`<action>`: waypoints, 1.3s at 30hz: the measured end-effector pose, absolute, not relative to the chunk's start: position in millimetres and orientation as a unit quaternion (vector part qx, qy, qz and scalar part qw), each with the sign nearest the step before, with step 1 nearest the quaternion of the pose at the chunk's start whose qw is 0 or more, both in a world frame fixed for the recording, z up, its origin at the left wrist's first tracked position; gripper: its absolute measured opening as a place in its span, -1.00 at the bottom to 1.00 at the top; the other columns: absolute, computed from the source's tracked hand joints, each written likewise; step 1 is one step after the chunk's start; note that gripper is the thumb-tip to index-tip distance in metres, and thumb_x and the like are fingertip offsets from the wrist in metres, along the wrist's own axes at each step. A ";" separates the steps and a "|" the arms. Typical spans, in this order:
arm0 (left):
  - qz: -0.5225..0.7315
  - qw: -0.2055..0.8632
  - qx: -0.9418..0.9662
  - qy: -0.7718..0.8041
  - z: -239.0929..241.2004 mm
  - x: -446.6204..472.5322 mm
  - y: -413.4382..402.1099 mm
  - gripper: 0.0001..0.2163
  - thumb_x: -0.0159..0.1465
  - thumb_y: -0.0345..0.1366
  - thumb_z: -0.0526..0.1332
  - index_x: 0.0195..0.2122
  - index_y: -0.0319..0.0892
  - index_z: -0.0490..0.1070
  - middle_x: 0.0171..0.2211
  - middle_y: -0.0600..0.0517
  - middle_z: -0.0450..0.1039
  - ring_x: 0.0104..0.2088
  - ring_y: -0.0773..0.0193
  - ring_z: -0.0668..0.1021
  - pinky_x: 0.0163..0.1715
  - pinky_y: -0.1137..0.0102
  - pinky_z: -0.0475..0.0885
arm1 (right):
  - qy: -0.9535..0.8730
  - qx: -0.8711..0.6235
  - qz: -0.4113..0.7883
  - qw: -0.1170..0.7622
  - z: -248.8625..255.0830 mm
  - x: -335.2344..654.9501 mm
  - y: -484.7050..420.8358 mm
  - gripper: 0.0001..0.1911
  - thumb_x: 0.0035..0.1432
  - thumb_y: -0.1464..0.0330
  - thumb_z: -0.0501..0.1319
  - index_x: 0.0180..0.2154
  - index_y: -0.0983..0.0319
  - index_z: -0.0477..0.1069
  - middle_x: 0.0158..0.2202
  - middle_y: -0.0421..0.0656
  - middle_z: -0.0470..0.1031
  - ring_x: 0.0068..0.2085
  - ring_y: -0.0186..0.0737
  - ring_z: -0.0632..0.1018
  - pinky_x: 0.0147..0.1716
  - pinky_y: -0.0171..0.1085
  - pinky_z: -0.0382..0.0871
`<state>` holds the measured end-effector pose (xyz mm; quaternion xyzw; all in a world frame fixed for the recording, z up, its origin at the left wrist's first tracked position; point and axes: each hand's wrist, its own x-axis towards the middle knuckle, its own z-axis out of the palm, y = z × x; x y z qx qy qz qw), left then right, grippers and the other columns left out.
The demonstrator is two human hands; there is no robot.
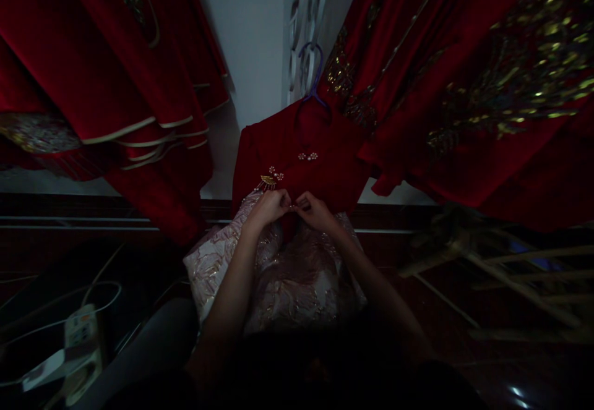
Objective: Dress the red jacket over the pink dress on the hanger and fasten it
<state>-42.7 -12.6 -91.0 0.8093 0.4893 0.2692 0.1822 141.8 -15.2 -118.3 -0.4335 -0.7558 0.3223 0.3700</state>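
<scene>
A red dress [320, 132] with pale floral brocade [297, 286] on its lower part hangs from a purple hanger [314, 82]. My left hand [273, 206] and my right hand [316, 211] meet at its front, fingers closed in a pinch. Between the fingertips shows a small beaded fastening [292, 208], partly hidden by them. Just above my left hand is a gold fan-shaped ornament [268, 180] with beaded strands, next to a pearl flower [276, 176]. Another pearl flower clasp [307, 157] sits below the neckline.
Red garments with pale edging [139, 76] hang at the left; sequined red garments [501, 88] hang at the right. White metal scrollwork [306, 33] stands behind the hanger. A power strip [81, 348] with cables lies lower left, a wooden rack [505, 268] lower right. The light is dim.
</scene>
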 end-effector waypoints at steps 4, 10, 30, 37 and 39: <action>0.314 0.205 0.797 0.473 -90.1 -42.1 -13.9 -0.95 0.13 -0.32 0.25 -0.39 -0.17 0.44 -0.46 0.06 0.52 -0.43 0.31 0.54 -0.41 0.47 0.32 | -0.755 -0.438 0.316 0.372 -109.1 144.4 -17.1 -0.83 0.10 0.27 0.19 -0.31 0.21 0.26 -0.34 -0.18 0.48 -0.32 -0.30 0.54 -0.33 -0.33 0.40; 0.481 0.351 0.649 0.473 -92.9 -35.6 -5.8 -0.69 -0.01 -0.13 0.39 -0.33 -0.21 0.44 -0.43 0.00 0.56 -0.45 0.31 0.56 -0.46 0.47 0.41 | -0.779 -0.430 0.328 0.316 -81.2 166.6 -21.2 -0.80 0.00 0.28 0.25 -0.35 0.23 0.29 -0.46 -0.23 0.43 -0.42 -0.33 0.47 -0.43 -0.36 0.32; 0.689 0.579 0.234 0.368 -102.5 -20.3 3.0 -0.77 -0.10 -0.30 0.42 -0.40 -0.23 0.50 -0.34 0.03 0.56 -0.33 0.37 0.56 -0.16 0.40 0.41 | -0.802 -0.397 0.358 0.267 -79.4 164.0 -25.8 -0.84 -0.02 0.34 0.20 -0.36 0.23 0.27 -0.48 -0.26 0.39 -0.45 -0.36 0.41 -0.44 -0.38 0.27; 0.732 0.446 0.237 0.457 -115.1 -18.2 11.3 -0.81 0.02 -0.23 0.30 -0.45 -0.22 0.36 -0.55 0.10 0.47 -0.56 0.45 0.49 -0.45 0.50 0.40 | -0.817 -0.390 0.340 0.256 -76.2 160.7 -29.4 -0.86 -0.02 0.35 0.20 -0.38 0.22 0.25 -0.49 -0.27 0.37 -0.45 -0.37 0.40 -0.46 -0.39 0.24; 0.740 0.402 0.270 0.466 -112.0 -20.2 10.7 -0.79 0.06 -0.17 0.28 -0.41 -0.21 0.36 -0.58 0.12 0.44 -0.61 0.46 0.46 -0.53 0.53 0.36 | -0.817 -0.395 0.337 0.250 -73.9 162.6 -29.8 -0.85 -0.03 0.36 0.20 -0.39 0.21 0.24 -0.49 -0.28 0.36 -0.45 -0.37 0.39 -0.46 -0.39 0.24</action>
